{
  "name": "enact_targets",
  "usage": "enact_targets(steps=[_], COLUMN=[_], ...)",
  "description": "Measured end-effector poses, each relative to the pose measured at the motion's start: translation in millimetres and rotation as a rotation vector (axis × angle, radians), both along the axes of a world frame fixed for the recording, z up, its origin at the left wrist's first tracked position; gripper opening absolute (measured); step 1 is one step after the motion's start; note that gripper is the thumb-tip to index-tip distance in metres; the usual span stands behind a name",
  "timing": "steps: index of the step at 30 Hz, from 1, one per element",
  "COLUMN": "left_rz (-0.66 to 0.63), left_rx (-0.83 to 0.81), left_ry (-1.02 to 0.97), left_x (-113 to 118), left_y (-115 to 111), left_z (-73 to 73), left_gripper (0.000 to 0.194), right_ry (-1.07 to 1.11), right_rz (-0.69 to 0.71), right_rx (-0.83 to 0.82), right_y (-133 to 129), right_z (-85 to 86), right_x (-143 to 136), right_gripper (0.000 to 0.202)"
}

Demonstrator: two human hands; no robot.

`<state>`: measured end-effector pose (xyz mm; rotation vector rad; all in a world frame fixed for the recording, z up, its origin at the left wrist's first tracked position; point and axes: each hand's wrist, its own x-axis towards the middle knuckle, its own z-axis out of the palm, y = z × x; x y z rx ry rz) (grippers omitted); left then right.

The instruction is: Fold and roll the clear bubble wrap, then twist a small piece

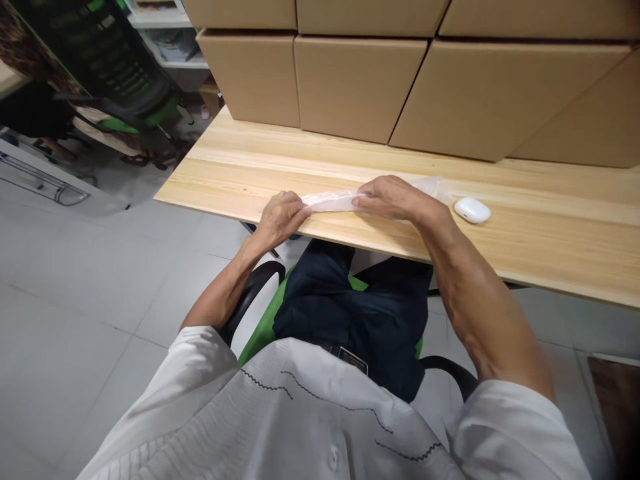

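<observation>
A whitish, see-through plastic bag [331, 201], bunched into a long narrow strip, stretches between my two hands just above or on the wooden table. My left hand [283, 215] pinches its left end near the table's front edge. Farther right, my right hand [387, 198] grips the strip with fingers and thumb, and a loose, thin part of the plastic shows beyond that wrist. A small white rounded case [472, 210] lies on the table to the right of my right forearm. Whether anything is inside the plastic I cannot tell.
Stacked cardboard boxes [360, 87] line the back of the wooden table [565, 247]. I sit on a green chair [265, 320] with black armrests. At the upper left are another green and black chair [110, 60], a seated person and white shelves [167, 19].
</observation>
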<state>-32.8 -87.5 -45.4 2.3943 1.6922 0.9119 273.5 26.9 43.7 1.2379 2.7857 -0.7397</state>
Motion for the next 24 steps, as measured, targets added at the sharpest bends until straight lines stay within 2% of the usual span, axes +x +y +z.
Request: enact_targets(steps=[4,11,17,20,24], left_rz=[0.052,0.25,0.297,0.302,0.29], left_rx=[-0.124,-0.22,-0.242,-0.255,-0.21], left_ry=[-0.152,-0.132,-0.104,-0.092,-0.052], left_x=[-8.2,-8.4,-9.0,-11.4,-15.7], left_y=[3.4,9.7,9.7,10.6,11.4], left_z=[13.2,23.3,24.8,24.4,17.1], left_gripper=[0.037,0.025,0.017,0.021,0.039], right_ry=[0.016,-0.05,-0.166,-0.207,-0.244], right_rz=[-0.076,-0.086,-0.118,-0.118,-0.068], right_rx=[-0.072,0.07,0.127,0.125,0.095], right_y=[1.0,17.5,18.1,13.8,10.8], right_z=[10.8,-7.5,-14.7,-9.1,-1.7], right_x=[-7.1,-18.4,-28.3,-32.1,-34.9], right_gripper=[0.036,0.028,0.044,0.044,0.04])
